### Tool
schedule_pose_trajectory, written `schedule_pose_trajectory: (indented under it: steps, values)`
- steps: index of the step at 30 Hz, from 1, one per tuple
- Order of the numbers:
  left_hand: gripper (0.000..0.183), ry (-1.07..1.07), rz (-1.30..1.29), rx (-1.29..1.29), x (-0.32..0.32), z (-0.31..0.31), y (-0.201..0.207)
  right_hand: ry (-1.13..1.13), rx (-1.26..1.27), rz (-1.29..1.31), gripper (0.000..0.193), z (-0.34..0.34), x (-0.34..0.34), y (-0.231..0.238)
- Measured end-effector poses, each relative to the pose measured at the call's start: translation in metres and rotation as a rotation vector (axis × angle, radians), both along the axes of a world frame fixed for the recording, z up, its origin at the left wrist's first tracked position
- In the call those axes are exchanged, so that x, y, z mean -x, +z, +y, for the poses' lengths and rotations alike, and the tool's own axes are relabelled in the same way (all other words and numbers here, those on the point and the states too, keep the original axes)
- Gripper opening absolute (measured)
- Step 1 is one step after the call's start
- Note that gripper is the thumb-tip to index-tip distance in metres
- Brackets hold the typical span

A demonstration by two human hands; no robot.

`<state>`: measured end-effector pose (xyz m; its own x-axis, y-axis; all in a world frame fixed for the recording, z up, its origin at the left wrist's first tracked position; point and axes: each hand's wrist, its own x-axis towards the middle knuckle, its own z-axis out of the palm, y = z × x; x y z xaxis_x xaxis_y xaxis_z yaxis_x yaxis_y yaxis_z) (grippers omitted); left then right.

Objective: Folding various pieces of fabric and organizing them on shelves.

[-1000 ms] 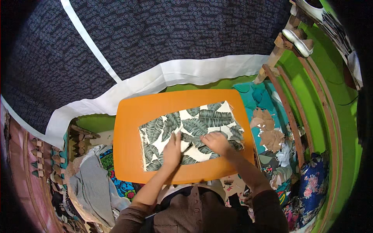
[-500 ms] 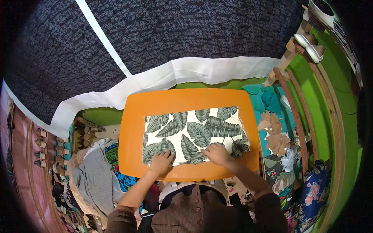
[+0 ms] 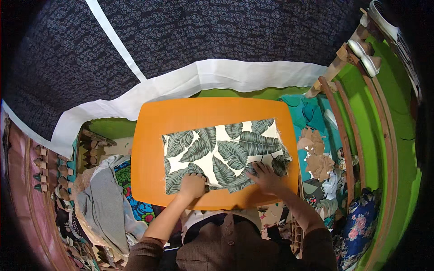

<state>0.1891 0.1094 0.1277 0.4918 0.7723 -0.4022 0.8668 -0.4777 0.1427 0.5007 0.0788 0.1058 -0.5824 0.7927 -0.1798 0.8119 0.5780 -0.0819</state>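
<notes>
A white piece of fabric [image 3: 205, 165] printed with dark green leaves lies spread on an orange table [image 3: 181, 109], its edges frayed. My left hand [image 3: 193, 185] is at its near edge, left of the middle, with fingers curled in on the cloth, which puckers beside them. To the right, my right hand [image 3: 266, 177] rests on the near right part of the fabric, fingers stretched out and slightly apart.
Past the table hangs a dark patterned curtain [image 3: 217, 31] with a white border. Grey cloth [image 3: 101, 203] is heaped at the left, near racks of shoe forms [image 3: 40, 165]. Brown fabric scraps [image 3: 318, 167] and a blue floral bundle [image 3: 359, 226] lie at the right, beside wooden rails.
My left fingers have curled in from lying outstretched. My right hand has shifted right along the cloth. The fabric's near edge has buckled between the hands, and the view has moved slightly.
</notes>
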Motion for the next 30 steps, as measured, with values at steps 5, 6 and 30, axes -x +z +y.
schedule_pose_trajectory:
  steps: [5,6,30]
  values:
    - [0.046,0.067,-0.287,-0.185,-0.05,0.013,0.003,-0.157,0.089,0.304,0.05,0.03,0.037,0.008]
    - [0.05,0.059,-0.397,-0.372,-0.063,0.022,-0.009,-0.208,-0.024,0.424,0.049,0.046,0.055,0.009]
    - [0.052,0.1,-0.342,-0.398,-0.026,0.034,-0.052,-0.242,-0.042,0.355,0.052,-0.026,0.122,-0.025]
